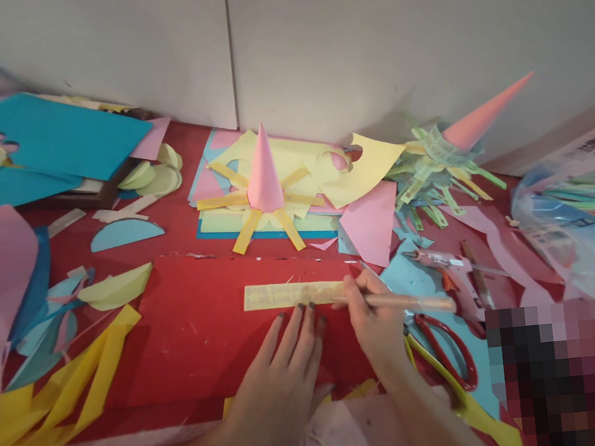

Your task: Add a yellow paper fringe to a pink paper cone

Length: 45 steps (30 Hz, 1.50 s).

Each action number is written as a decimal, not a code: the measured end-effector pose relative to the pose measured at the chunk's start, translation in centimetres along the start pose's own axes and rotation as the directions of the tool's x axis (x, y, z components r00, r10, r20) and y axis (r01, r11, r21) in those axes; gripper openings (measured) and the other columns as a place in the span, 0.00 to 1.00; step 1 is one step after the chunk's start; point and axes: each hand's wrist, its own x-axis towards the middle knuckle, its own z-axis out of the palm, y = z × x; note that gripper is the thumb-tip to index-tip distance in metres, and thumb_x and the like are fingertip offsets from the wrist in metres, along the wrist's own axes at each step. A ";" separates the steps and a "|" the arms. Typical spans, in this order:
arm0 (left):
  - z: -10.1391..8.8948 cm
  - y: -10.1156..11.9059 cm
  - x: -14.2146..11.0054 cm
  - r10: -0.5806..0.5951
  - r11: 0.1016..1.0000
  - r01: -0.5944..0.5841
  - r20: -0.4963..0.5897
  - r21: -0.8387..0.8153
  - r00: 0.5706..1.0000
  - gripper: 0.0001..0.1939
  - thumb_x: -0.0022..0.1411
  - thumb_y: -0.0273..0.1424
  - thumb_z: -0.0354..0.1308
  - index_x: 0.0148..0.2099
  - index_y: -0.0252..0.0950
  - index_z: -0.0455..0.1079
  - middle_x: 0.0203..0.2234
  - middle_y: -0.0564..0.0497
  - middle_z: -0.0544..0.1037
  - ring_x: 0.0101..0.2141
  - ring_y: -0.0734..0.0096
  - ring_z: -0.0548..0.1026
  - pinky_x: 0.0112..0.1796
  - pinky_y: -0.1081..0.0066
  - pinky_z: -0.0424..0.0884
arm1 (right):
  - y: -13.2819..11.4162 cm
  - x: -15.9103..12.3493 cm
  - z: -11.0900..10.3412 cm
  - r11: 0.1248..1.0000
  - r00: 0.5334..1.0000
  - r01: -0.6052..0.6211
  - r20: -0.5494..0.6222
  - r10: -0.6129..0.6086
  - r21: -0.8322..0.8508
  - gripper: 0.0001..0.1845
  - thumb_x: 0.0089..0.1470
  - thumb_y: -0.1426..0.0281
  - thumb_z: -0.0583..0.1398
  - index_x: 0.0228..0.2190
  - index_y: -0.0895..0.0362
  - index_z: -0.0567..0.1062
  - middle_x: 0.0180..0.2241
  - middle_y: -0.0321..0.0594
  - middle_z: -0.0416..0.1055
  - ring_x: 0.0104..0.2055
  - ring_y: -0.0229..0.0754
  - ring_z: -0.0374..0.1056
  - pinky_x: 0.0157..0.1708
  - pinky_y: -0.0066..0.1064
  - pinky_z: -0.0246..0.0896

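Pale yellow paper strip [283, 295] lies flat on red work surface [198, 345], left hand [286, 371] unclosed, fingertips at strip's near edge, right hand [377, 331] pinched snugly round a slim pen-like tool [415, 301] at strip's right end, pink paper cone [264, 177] beyond strip, glue gun [462, 282] right of it.

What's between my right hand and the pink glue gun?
Head view: light blue paper, crossed by the pen-like tool in your right hand, and a red handle nearer you.

Cone [264, 177] behind paper strip [283, 295]; scissors [466, 354] right; glue gun [461, 281] behind scissors
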 end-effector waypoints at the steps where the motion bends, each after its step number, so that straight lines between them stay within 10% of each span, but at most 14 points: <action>1: 0.0 0.0 0.0 0.001 1.000 -0.001 0.004 -0.001 1.000 0.24 0.63 0.42 0.45 0.51 0.32 0.68 0.52 0.45 0.70 0.54 0.61 0.63 0.52 0.61 0.56 | 0.0 0.0 0.0 1.000 1.000 -0.004 -0.006 0.004 0.002 0.16 0.56 0.68 0.53 0.17 0.53 0.60 0.13 0.29 0.64 0.18 0.36 0.63 0.22 0.28 0.57; 16: 0.2 0.1 0.1 -0.004 1.000 0.004 -0.015 0.002 1.000 0.24 0.63 0.42 0.45 0.51 0.32 0.69 0.52 0.46 0.70 0.53 0.62 0.64 0.52 0.62 0.55 | 0.4 -0.1 -0.1 0.993 0.999 0.024 0.024 -0.021 -0.118 0.16 0.56 0.68 0.52 0.17 0.54 0.60 0.13 0.29 0.62 0.18 0.35 0.61 0.22 0.27 0.54; 26: 0.3 0.1 -0.2 -0.002 1.000 0.002 0.001 -0.010 1.000 0.26 0.62 0.43 0.45 0.53 0.31 0.67 0.53 0.44 0.69 0.53 0.61 0.63 0.52 0.62 0.55 | 0.2 -0.3 0.0 0.995 0.983 0.067 -0.168 -0.079 -0.079 0.17 0.56 0.64 0.54 0.18 0.55 0.61 0.13 0.29 0.59 0.17 0.33 0.58 0.22 0.26 0.55; 33: 0.3 0.1 -0.1 -0.002 1.000 0.002 -0.020 0.002 1.000 0.26 0.63 0.43 0.43 0.53 0.30 0.66 0.52 0.44 0.69 0.53 0.62 0.64 0.52 0.62 0.55 | -0.1 0.0 0.2 0.998 0.978 0.058 -0.199 -0.056 0.005 0.09 0.55 0.66 0.56 0.37 0.55 0.71 0.31 0.38 0.74 0.34 0.39 0.71 0.35 0.31 0.65; 45: 0.3 0.0 0.0 -0.002 1.000 0.002 -0.019 0.001 1.000 0.26 0.63 0.43 0.43 0.53 0.31 0.67 0.52 0.44 0.69 0.52 0.61 0.64 0.51 0.62 0.55 | 0.3 0.2 0.0 0.995 0.983 0.086 -0.163 -0.079 0.042 0.09 0.56 0.67 0.54 0.39 0.54 0.72 0.38 0.39 0.74 0.38 0.42 0.71 0.39 0.35 0.67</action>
